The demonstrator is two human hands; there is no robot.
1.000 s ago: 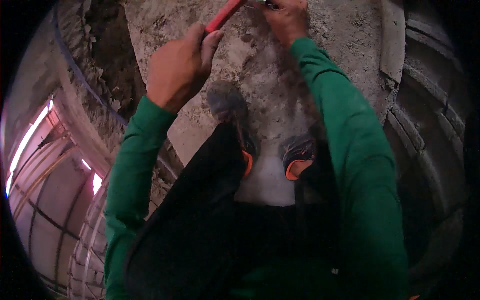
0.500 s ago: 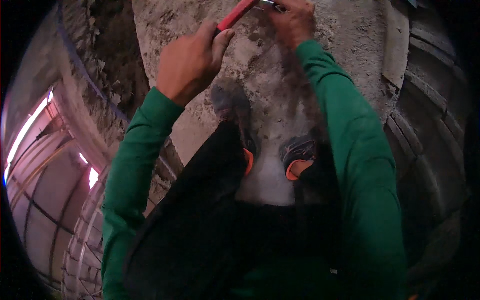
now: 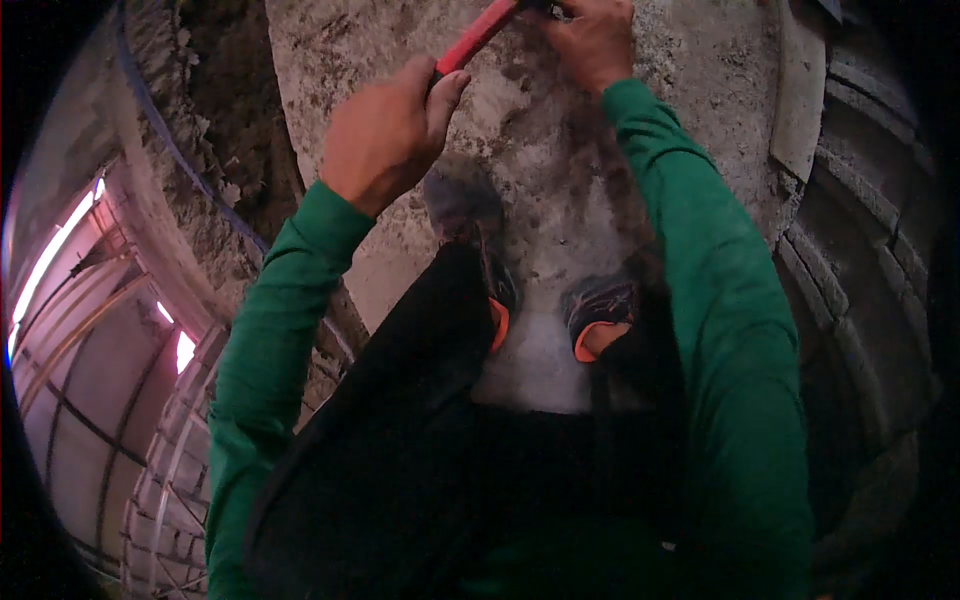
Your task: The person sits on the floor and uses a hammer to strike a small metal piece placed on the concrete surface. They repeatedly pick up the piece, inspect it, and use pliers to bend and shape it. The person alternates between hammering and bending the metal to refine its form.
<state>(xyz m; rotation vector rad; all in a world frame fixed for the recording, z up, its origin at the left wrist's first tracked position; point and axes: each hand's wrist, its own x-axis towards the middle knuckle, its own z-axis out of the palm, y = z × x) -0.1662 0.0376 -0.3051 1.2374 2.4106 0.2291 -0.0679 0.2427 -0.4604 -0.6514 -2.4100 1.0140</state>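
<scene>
My left hand (image 3: 390,135) is closed round the black grip of a red-handled tool (image 3: 476,38). The red shaft slants up and to the right, and its far end reaches the top edge of the picture, so I cannot make out the tool's kind. My right hand (image 3: 592,45) is beside that far end, its fingers curled in by a small dark part. Some of those fingers are cut off by the top edge, and what they grip is not plain. Below both hands lies a rough, stained concrete surface (image 3: 540,230).
My shoes (image 3: 600,305) stand on the concrete. To the left, dark broken ground (image 3: 240,110) and a blue hose or cable (image 3: 175,150) run alongside. On the right are a pale board (image 3: 798,95) and rows of concrete blocks (image 3: 860,190). Farther left rises a block wall (image 3: 165,500).
Both hands have shifted slightly right, still at the tool. The bright metal seen by my right hand earlier now looks dark. My feet have stayed put.
</scene>
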